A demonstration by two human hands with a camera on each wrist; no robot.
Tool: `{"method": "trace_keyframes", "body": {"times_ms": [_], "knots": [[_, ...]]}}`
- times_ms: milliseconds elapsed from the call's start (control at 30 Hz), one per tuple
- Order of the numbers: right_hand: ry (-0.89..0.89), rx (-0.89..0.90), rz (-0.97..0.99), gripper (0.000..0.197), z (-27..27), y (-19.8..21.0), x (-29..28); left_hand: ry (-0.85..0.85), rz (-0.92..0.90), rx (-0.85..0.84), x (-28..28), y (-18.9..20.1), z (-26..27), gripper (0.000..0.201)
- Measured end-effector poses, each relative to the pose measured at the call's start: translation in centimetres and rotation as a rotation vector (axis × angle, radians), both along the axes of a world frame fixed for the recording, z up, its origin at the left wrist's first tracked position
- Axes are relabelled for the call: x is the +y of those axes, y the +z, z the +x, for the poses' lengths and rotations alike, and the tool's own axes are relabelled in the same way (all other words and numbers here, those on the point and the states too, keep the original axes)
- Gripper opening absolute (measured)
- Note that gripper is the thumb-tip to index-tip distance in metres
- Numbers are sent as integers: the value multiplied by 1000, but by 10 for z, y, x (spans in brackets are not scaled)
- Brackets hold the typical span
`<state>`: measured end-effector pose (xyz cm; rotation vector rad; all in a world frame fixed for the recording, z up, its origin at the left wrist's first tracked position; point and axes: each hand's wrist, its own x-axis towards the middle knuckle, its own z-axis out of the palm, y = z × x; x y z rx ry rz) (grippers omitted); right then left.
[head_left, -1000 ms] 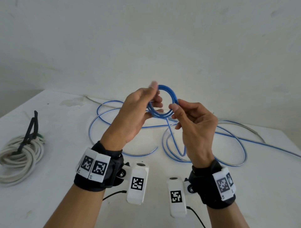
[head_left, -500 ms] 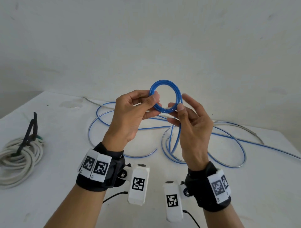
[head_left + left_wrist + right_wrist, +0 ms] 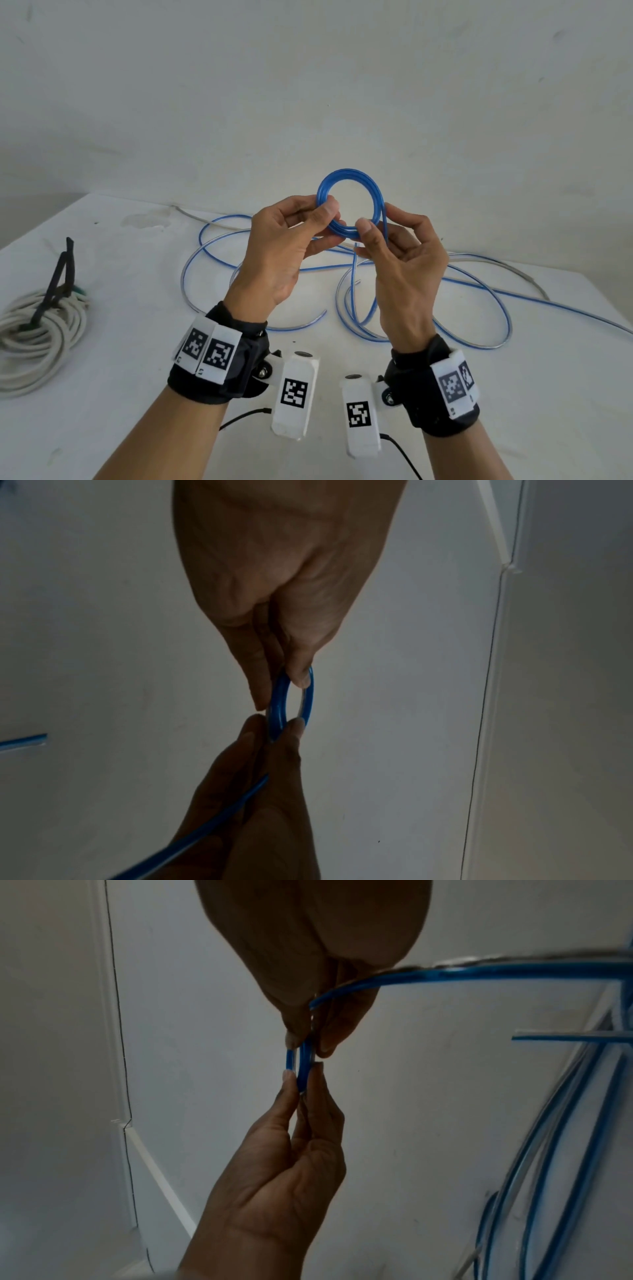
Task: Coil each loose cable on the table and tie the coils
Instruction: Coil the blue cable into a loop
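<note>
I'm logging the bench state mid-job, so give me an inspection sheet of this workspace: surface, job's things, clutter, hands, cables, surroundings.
Surface: white table, faint stain near its far left.
Job's things: blue cable, mostly loose loops on the table; a small blue coil of a few turns held up above it. White cable coil at the left, already bound with a black tie.
Clutter: nothing seen.
Hands: left hand pinches the small coil's left side; right hand pinches its lower right, the cable running down from there.
Cables: thin black leads from the wrist cameras; a grey cable lies along the far edge.
Surroundings: plain white wall.
</note>
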<state>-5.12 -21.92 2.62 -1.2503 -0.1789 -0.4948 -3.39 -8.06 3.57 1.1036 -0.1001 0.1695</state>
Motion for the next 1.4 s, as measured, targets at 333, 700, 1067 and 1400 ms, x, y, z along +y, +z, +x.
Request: {"method": "trace_keyframes", "body": {"times_ms": [333,700,1067,1400], "knots": [[15,16,28,26,0,-7,5,5,-55,20,-4,-2,0,15],[343,46,-596,29,10,0,-31,-87,656,-53,26,-2,4,39],[281,21,-578,33,6,5,-28,-201,587,-45,19,-4,4,43],[192,27,-174,20,-5,-4,6,67,125,-15,9,3,6,34]]}}
